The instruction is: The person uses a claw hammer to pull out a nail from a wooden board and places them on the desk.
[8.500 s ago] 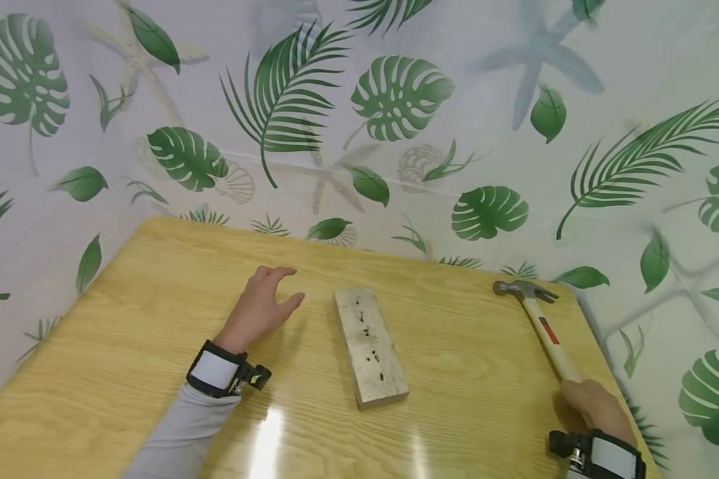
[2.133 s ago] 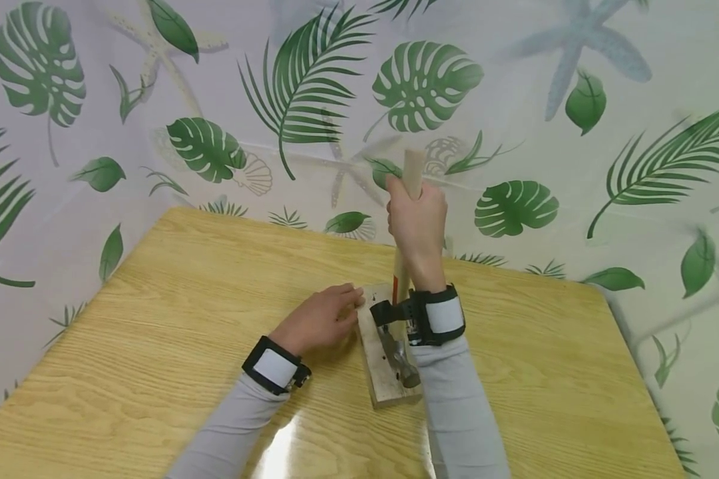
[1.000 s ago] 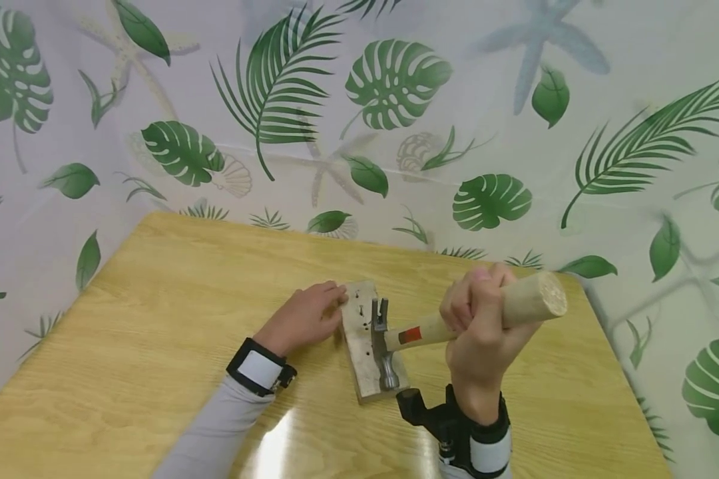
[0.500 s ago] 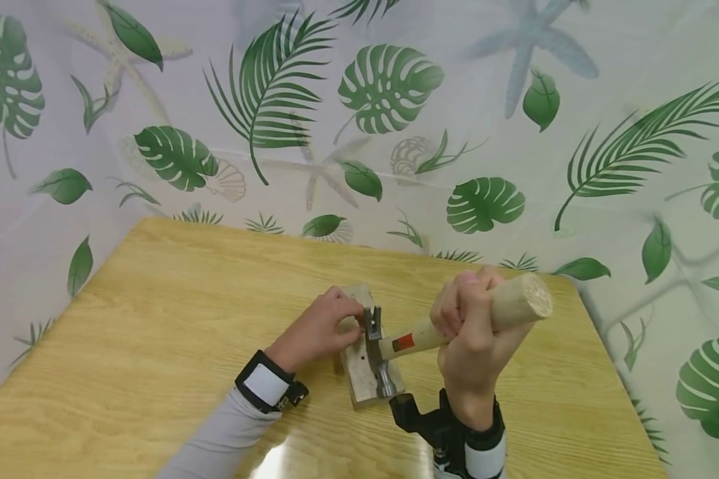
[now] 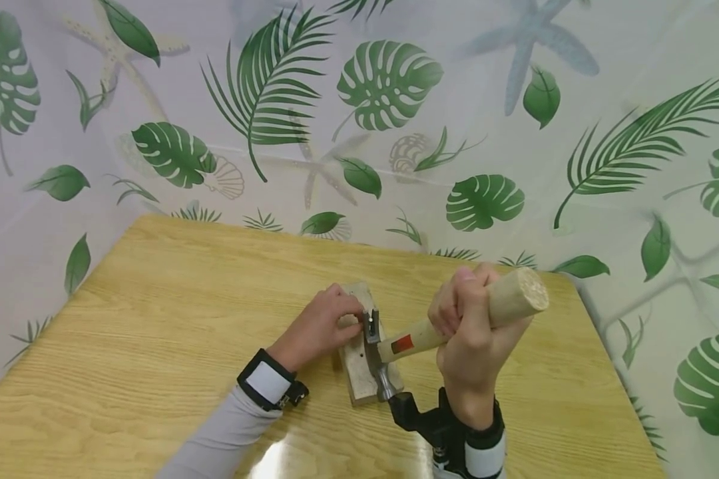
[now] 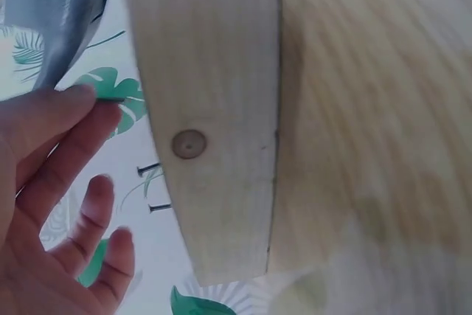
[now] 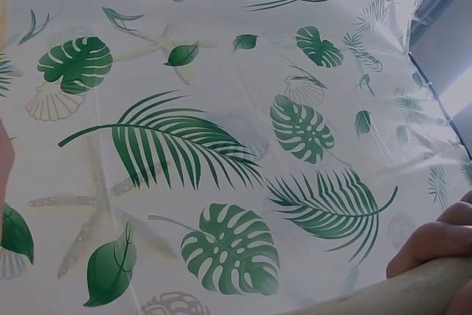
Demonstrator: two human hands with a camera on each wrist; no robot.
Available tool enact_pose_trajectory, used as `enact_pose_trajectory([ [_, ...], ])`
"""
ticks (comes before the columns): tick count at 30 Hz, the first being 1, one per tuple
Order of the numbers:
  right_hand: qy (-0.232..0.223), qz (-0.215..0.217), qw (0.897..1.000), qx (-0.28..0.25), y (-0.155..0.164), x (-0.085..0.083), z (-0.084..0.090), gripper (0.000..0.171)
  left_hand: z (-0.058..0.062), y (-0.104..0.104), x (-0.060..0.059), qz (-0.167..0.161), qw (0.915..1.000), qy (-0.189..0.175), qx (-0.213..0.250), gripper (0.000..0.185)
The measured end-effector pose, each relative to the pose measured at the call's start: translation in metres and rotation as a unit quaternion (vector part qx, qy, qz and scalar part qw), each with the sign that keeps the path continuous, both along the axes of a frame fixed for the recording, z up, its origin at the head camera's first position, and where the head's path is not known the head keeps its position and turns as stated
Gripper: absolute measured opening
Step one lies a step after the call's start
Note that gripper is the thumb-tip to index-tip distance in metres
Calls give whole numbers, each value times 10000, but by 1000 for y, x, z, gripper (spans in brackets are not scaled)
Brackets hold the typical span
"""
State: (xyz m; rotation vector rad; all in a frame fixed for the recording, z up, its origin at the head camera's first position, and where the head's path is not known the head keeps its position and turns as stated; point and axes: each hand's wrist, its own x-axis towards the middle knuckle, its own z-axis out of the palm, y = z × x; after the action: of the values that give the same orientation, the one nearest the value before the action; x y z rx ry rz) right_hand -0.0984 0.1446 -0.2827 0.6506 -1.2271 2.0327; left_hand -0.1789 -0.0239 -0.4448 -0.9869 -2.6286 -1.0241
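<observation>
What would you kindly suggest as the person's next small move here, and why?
Probably draw the left hand away from the claw with the nail it seems to pinch: in the left wrist view the nail's end shows a gap from the wooden block, while the right hand grips the hammer by its handle.

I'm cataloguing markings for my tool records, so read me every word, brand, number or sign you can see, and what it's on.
Readable text: none.
Red-and-dark label on the pale wooden hammer handle: too small to read, if it carries any text.
Black-and-white wrist straps: no lettering can be made out.
Pale rectangular wooden block: no lettering on the visible faces.
White leaf-printed backdrop: pictures only.
</observation>
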Motion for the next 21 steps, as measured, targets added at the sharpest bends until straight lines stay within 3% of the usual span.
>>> enact_pose_trajectory([
  [7,-19,68,10000,1,-1,0,1,40,9,-9,-4,416,9976,241,506,10],
  [13,-52,187,9995,-237,1,3,2,39,16,-37,-11,1124,9913,-240,635,17],
  [17,-80,157,9994,-289,1,4,2,38,16,-64,-18,1786,9807,-643,465,19],
  [21,-82,153,9994,-303,0,3,1,38,13,-93,-23,2480,9637,-958,246,18],
])
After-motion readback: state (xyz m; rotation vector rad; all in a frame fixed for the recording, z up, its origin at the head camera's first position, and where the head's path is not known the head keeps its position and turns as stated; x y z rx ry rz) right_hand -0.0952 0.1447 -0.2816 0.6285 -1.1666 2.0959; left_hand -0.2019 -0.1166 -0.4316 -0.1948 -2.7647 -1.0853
